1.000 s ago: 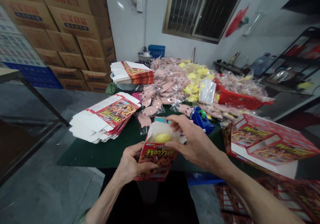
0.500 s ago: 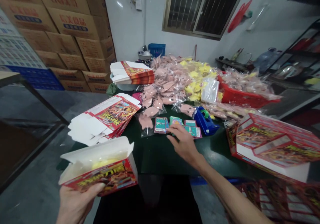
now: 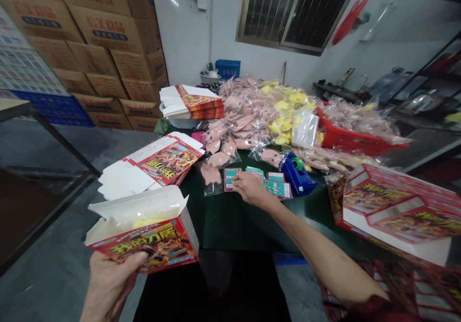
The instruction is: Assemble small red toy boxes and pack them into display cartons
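My left hand (image 3: 110,283) grips an open red printed box (image 3: 144,238) from below at the lower left; its white flaps stand up and something yellow lies inside. My right hand (image 3: 250,187) reaches across the dark green table (image 3: 223,221) and rests with its fingers on small teal and pink cards (image 3: 275,187) laid in a row. Whether those fingers pinch a card is hidden. A blue tape dispenser (image 3: 297,173) sits just right of the cards.
Flat unfolded red boxes (image 3: 151,166) lie at the left, another stack (image 3: 190,103) behind. Bagged pink and yellow toys (image 3: 252,115) cover the far table, and a red basket (image 3: 353,142) stands beside them. Red display boxes (image 3: 392,207) sit right. Brown cartons (image 3: 101,48) line the wall.
My left hand carried the open box from the middle down to the lower left. My right hand left the box, reached forward to the cards and slid left along them.
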Demonstrator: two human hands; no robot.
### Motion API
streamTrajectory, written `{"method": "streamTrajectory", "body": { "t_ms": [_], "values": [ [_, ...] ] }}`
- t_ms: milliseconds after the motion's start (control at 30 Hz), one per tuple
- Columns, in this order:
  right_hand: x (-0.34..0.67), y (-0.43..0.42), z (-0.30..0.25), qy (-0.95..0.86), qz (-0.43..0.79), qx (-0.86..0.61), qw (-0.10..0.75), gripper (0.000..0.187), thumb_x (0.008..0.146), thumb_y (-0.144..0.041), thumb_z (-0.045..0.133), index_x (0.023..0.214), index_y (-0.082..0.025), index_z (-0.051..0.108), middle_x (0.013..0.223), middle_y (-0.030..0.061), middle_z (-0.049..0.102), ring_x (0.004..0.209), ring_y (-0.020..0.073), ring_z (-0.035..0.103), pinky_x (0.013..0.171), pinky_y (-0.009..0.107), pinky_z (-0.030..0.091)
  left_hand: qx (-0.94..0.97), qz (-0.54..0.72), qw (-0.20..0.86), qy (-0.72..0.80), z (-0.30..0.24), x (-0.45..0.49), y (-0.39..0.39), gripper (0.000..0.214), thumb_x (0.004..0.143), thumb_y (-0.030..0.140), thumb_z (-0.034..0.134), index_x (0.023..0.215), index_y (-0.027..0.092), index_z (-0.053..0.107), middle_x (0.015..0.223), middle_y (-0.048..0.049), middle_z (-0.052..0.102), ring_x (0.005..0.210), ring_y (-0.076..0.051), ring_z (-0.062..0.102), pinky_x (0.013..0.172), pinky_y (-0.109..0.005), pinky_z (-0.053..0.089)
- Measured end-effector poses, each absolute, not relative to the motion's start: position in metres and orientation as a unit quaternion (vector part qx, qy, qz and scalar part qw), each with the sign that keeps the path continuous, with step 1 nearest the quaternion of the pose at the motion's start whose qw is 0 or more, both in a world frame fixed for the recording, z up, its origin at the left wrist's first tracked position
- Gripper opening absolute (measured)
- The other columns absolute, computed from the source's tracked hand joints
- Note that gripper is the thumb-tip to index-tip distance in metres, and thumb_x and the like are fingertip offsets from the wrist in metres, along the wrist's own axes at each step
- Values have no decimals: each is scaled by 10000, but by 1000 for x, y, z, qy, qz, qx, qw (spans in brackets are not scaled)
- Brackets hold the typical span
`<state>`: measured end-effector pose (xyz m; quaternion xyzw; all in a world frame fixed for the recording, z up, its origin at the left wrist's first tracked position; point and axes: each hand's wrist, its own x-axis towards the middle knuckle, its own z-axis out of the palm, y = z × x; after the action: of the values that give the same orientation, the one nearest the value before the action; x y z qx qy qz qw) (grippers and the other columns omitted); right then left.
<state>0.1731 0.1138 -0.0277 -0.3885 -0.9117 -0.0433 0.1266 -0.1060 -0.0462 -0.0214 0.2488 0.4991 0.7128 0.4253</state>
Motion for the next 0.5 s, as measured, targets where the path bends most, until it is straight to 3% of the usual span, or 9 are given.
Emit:
{"method": "streamTrajectory", "body": {
  "t_ms": [100,233,400,500],
  "values": [
    [164,102,-42,-898,-90,-406,143,226,832,-22,414,796,-110,619,851,118,577,815,208,477,678,317,364,218,700,442,516,-20,-104,-46,363,290,165,888,599,174,699,583,33,716,479,-148,651,520,-208,577],
    [160,99,-55,-886,-131,-411,168,263,845,-28,380,727,-133,590,770,102,541,774,211,440,640,319,338,164,700,432,543,-17,-99,-47,419,187,148,879,561,160,691,573,19,713,473,-156,649,502,-207,576],
    [166,98,-48,-893,-166,-378,179,211,884,-178,482,703,-161,588,756,63,551,749,185,440,623,294,326,126,697,429,561,-17,-96,-46,437,155,84,840,556,161,685,561,23,707,456,-164,644,470,-214,575],
    [170,94,-41,-891,-189,-371,182,175,848,-122,516,694,-164,586,752,50,560,735,171,445,596,281,308,139,701,417,562,-15,-91,-43,439,138,41,816,537,155,675,537,24,697,433,-164,636,458,-211,570]
  ]
}}
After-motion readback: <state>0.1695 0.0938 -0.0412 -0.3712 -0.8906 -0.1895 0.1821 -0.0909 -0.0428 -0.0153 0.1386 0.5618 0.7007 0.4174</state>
